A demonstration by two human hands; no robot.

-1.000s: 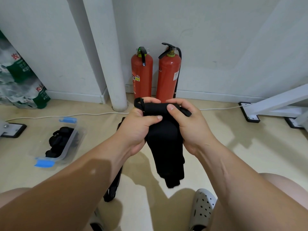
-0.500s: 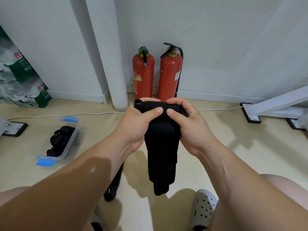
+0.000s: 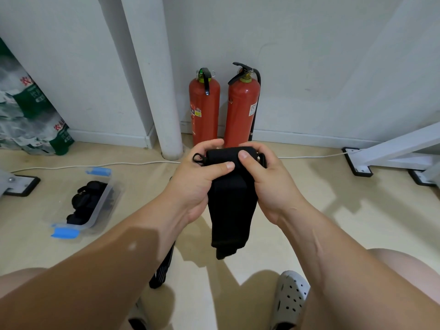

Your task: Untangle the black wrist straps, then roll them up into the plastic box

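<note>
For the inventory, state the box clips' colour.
The clips are blue, seen in the head view.

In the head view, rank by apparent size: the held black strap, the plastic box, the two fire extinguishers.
1. black strap, largest, helped by nearness to the camera.
2. plastic box.
3. left fire extinguisher and right fire extinguisher look alike; no ranking between them.

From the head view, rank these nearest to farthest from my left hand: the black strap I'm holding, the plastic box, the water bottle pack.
1. The black strap, gripped in the left hand.
2. The plastic box, left on the floor.
3. The water bottle pack, far left by the wall.
</note>
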